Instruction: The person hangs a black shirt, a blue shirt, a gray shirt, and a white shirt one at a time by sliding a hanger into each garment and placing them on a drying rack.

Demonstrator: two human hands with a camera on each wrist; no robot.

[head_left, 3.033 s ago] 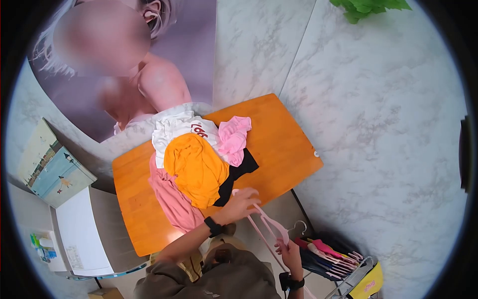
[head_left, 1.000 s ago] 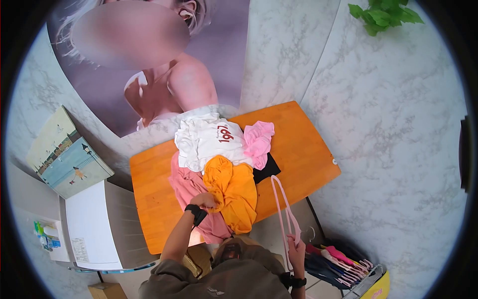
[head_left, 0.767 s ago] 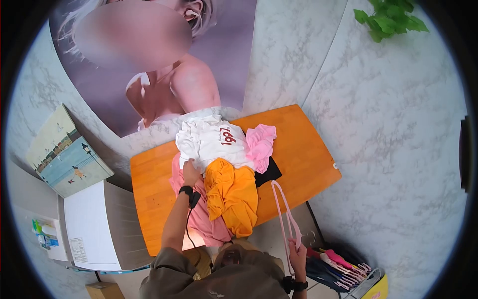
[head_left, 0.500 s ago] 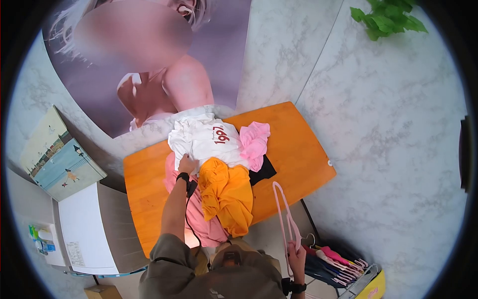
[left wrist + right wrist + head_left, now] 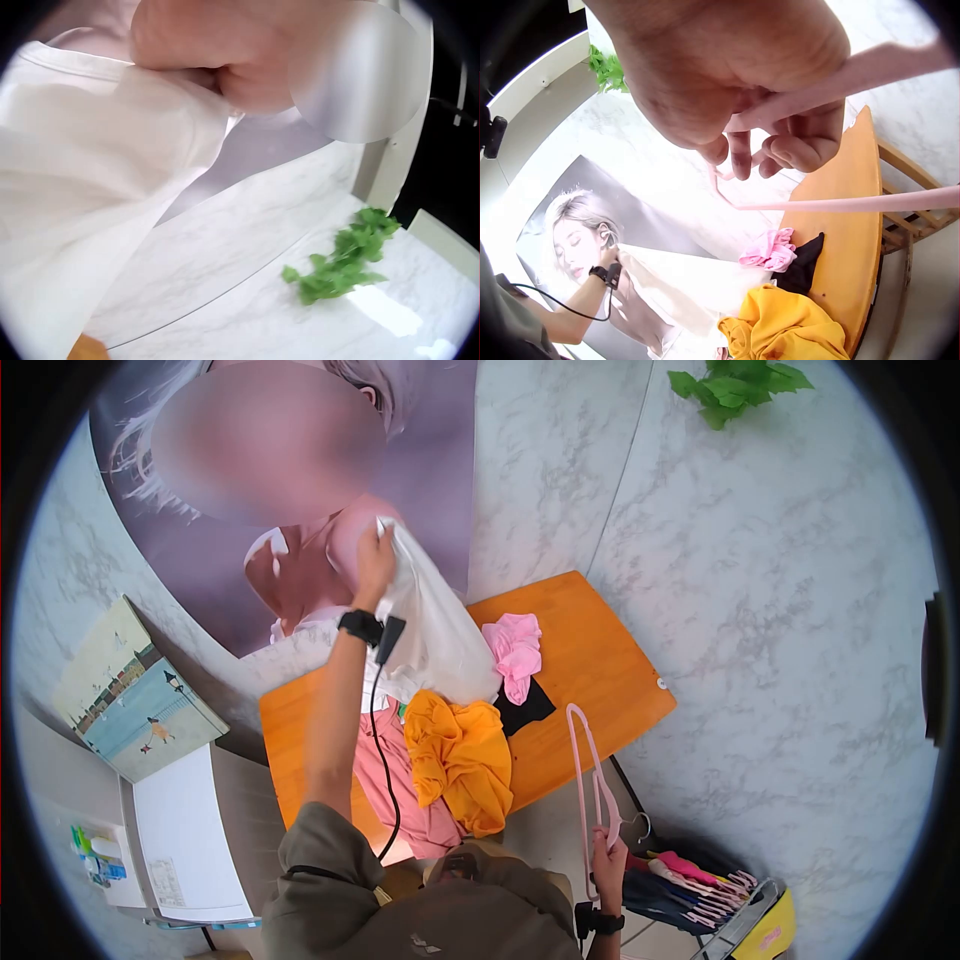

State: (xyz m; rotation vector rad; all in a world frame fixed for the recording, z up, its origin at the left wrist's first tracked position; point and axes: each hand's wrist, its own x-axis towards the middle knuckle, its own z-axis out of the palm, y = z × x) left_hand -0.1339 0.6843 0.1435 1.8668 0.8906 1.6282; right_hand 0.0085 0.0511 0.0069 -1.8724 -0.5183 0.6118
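My left hand [image 5: 376,565] grips an edge of the white T-shirt [image 5: 430,620] and holds it up high over the far side of the table. In the left wrist view the shirt's hemmed edge [image 5: 82,56] runs into the curled fingers. The shirt's lower part still reaches the clothes pile. My right hand [image 5: 607,863] holds a pink clothes hanger [image 5: 583,745] beside the table's front right edge, its hook [image 5: 641,826] pointing right. Close by on the table lie an orange garment [image 5: 462,760], a salmon-pink garment [image 5: 395,790], a light pink garment [image 5: 515,650] and a black garment [image 5: 525,707].
The orange wooden table [image 5: 610,660] stands against a marbled wall with a large poster [image 5: 430,470]. At right, several garments on hangers [image 5: 690,885] hang on a rack. A white box [image 5: 190,830] and a painting [image 5: 145,690] stand at left.
My left hand went from the orange garment to the white T-shirt, took hold of it and raised it up and away. My right hand keeps the hanger at the right.
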